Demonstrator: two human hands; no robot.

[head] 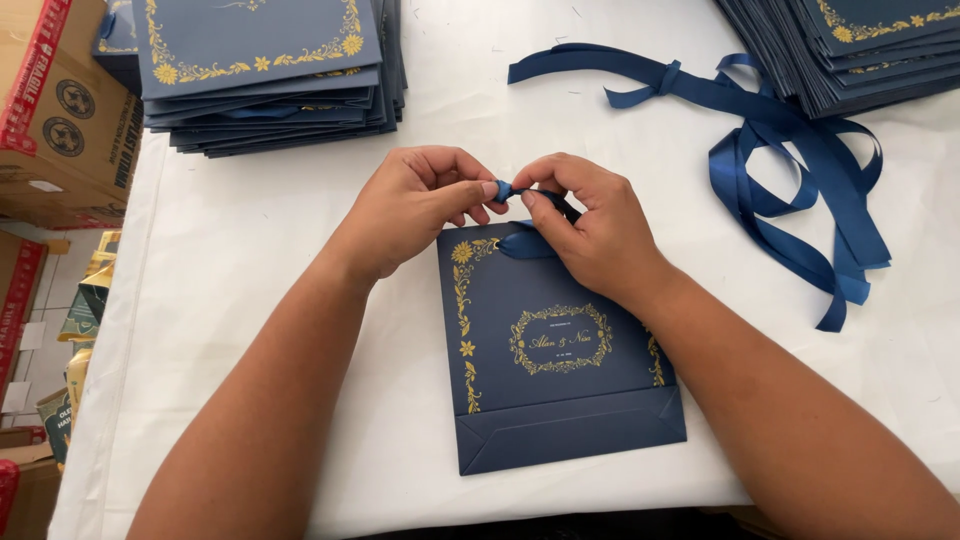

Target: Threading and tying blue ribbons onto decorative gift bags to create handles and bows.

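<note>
Partly hidden ribbon [522, 243], both hands [590, 225] pinching.

A tall stack of flat navy paper bags with gold floral borders [262, 75] is lying at the far left part of the white table [250, 260]. A second similar stack [850, 45] is sitting at the far right corner. Loose dark blue satin ribbons [790, 170] are curling just beside it. Brown cardboard boxes [60, 120] are standing beyond the left edge.

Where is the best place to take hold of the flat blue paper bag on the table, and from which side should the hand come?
Probably the folded bottom edge of the paper bag, approached from the near side. The bag lies flat with that edge free, while the left hand and right hand hold the ribbon at its top.
</note>
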